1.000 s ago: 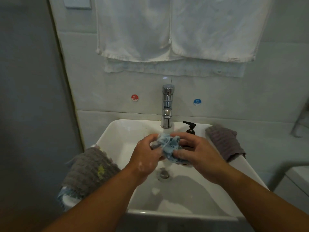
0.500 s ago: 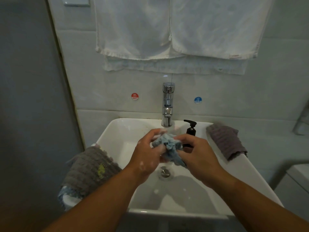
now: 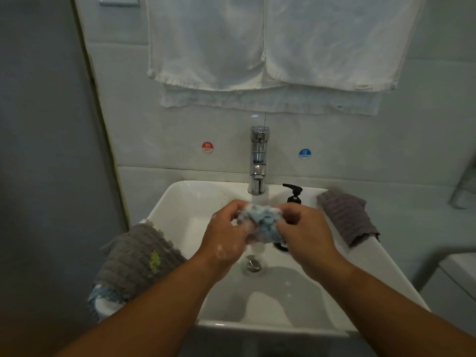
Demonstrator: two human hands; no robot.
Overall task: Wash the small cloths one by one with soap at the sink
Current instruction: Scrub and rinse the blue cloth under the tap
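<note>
A small light-blue cloth (image 3: 262,222) is bunched up over the white sink (image 3: 180,202), right under the chrome tap (image 3: 258,161). My left hand (image 3: 224,238) grips its left side and has soap suds on the skin. My right hand (image 3: 306,233) grips its right side. A stream of water falls from the spout onto the cloth. A black soap pump bottle (image 3: 293,194) stands behind my right hand, partly hidden by it.
A grey cloth (image 3: 136,258) with a yellow patch hangs over the sink's left rim, with a blue-white cloth (image 3: 103,297) under it. A purple-grey cloth (image 3: 347,217) lies on the right rim. White towels (image 3: 257,47) hang above. The drain (image 3: 253,265) sits below my hands.
Both hands have lifted the blue cloth up and closer to the tap, kneading it into a tighter bunch. Water now runs onto it.
</note>
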